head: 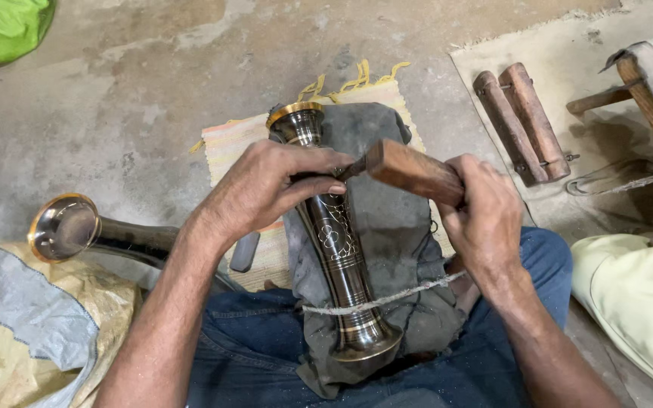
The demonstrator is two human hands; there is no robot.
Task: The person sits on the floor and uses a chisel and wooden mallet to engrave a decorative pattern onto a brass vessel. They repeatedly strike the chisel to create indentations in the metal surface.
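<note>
We see a dark brass vase (339,249) lying lengthwise on a grey cloth (387,227) over the person's lap, its mouth pointing away and its foot toward us. A cord (387,298) crosses the vase low down. Our left hand (266,189) lies over the vase's upper part, fingers curled across it and touching the tool's metal tip. Our right hand (485,219) is closed around a wooden-handled tool (410,172), its tip meeting the vase by the engraved pattern. A second vase (92,230) lies to the left on the floor, beside a sack (32,332). Two wooden blocks (519,121) rest on a mat (568,60) at the right.
</note>
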